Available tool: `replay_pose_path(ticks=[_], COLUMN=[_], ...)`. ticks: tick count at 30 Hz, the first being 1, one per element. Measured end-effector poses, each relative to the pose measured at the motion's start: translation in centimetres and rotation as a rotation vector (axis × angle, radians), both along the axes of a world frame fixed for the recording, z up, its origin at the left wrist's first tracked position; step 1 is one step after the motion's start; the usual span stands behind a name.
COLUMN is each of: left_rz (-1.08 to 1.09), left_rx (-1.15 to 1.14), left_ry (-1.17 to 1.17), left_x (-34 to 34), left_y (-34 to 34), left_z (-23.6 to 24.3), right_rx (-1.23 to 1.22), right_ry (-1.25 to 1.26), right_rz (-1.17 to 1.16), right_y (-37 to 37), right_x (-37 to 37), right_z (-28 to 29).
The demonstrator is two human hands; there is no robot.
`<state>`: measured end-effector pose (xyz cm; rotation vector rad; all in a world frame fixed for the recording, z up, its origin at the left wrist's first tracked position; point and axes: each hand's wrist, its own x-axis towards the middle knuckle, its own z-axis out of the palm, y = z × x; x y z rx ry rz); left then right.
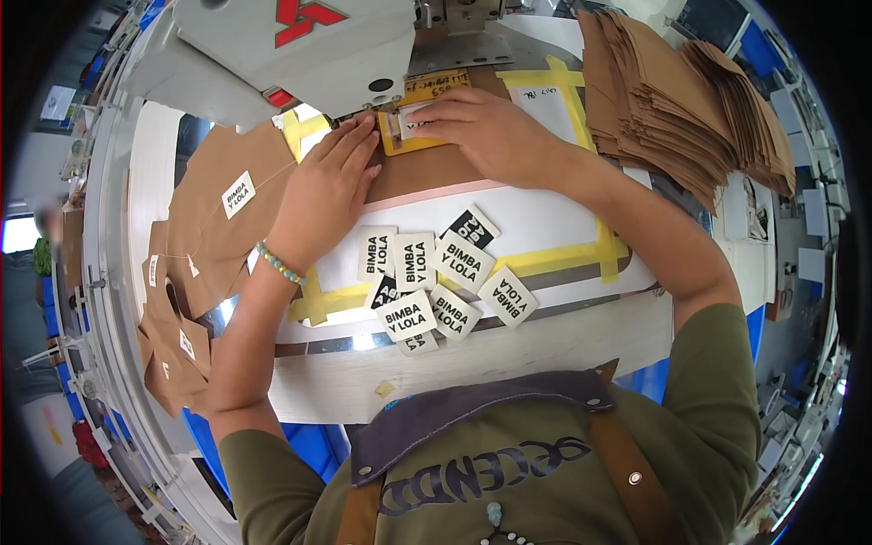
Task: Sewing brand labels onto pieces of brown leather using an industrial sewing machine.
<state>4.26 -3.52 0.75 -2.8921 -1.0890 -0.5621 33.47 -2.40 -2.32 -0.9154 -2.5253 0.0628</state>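
Observation:
A brown fabric piece (413, 175) lies on the white machine bed under the needle area of a sewing machine (272, 54). On it sits a yellow template frame (392, 143) with a white label (415, 122) in its opening. My left hand (334, 180) lies flat with fingers stretched on the brown piece, its fingertips by the frame's left edge. The fingers of my right hand (495, 136) reach over the frame, tips resting on the label and partly covering it. Neither hand is gripping anything.
Several loose square labels (461, 261), white and black, lie in front of the fabric. Brown pieces with sewn labels (241, 182) hang at the left. A tall stack of brown pieces (649, 100) stands at the far right. Yellow tape (545, 254) borders the white sheet.

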Motion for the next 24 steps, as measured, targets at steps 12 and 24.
replay_pose_path(ticks=[12, 24], left_rz=[0.0, -0.05], left_rx=[0.001, -0.042], left_ry=[0.09, 0.043], left_x=[0.0, -0.7], left_y=[0.1, 1.3], left_z=[0.6, 1.1], right_rx=[-0.032, 0.036], right_ry=[0.002, 0.034], right_rz=[0.018, 0.036], right_y=[-0.2, 1.9], right_x=[0.1, 0.2], right_z=[0.1, 0.1])
